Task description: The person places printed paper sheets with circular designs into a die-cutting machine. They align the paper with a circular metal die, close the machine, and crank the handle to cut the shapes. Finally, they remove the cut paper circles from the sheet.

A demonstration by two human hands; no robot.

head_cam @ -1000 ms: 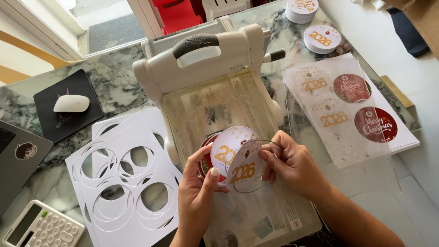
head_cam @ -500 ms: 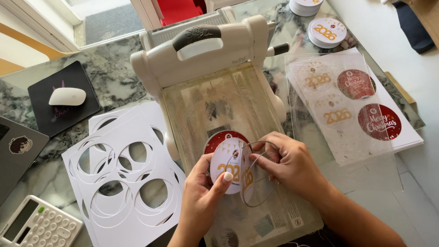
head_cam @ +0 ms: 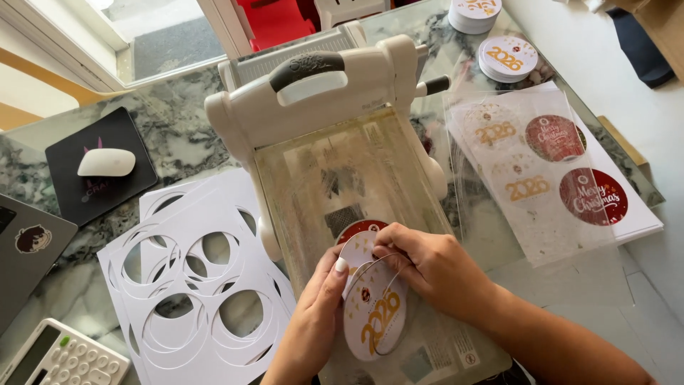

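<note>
At the far left edge a grey laptop (head_cam: 28,257) lies on the marble table (head_cam: 178,153), with a white calculator (head_cam: 60,360) below it at the bottom corner. Behind them a white mouse (head_cam: 105,162) rests on a black mouse pad (head_cam: 71,199). Next comes a stack of white paper sheets (head_cam: 196,299) with round holes cut out of them, spread flat beside the machine.

In the middle stands a cream die-cutting machine (head_cam: 313,93) with a dark handle on top, and a clear plastic plate (head_cam: 342,185) runs out of it toward the person. Over the near end of that plate the left hand (head_cam: 313,321) comes up from below, its fingers (head_cam: 340,265) pinched together on the left edge of a white round card (head_cam: 376,314) with gold numerals. A thin metal ring (head_cam: 388,267) lies around the card's upper part. The right hand (head_cam: 427,267) reaches in from the right, its fingers curled down and closed on the top of the card and ring. A red round card (head_cam: 360,229) peeks out just behind them, lying on the plate.

To the right, a clear plastic sheet (head_cam: 499,214) covers a printed sheet (head_cam: 641,221) of white and red round designs. At the top right, two small stacks of cut round cards (head_cam: 507,57) sit on the table.
</note>
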